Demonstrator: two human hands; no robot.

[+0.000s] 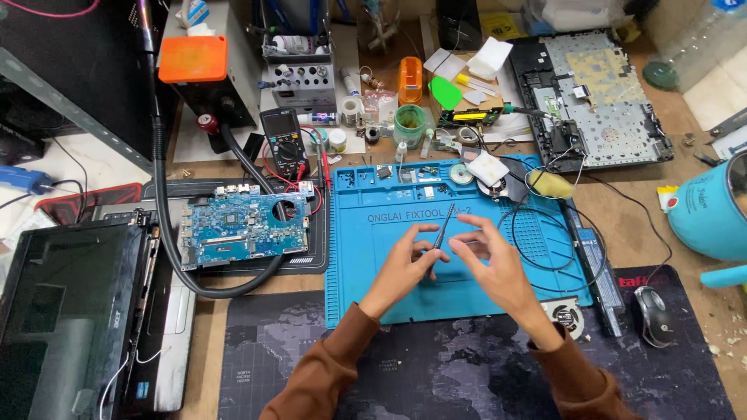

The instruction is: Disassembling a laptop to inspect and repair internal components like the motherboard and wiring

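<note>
Blue silicone covers the middle of our surface: a repair mat lying flat, with small screws and parts in its top trays, and over its lower half we have both hands raised. To its left sits a blue circuit board ringed by a black hose, and further left an opened laptop; a stripped laptop base lies at the far right, a mouse near the mat's right corner. Our left hand has its fingers curled and its grip closed around the lower end of a thin dark screwdriver; our right hand is spread wide, its grip open and holding nothing, fingertips just beside the shaft. The tool's long axis runs nearly upright in the view, leaning slightly right, tip pointing away from us toward the mat's top trays, handle end toward us. We judge this a tool-readying step, the driver being settled between the fingers; the next move seems to call for a firm pinch and a steady tip before it meets any screw
</note>
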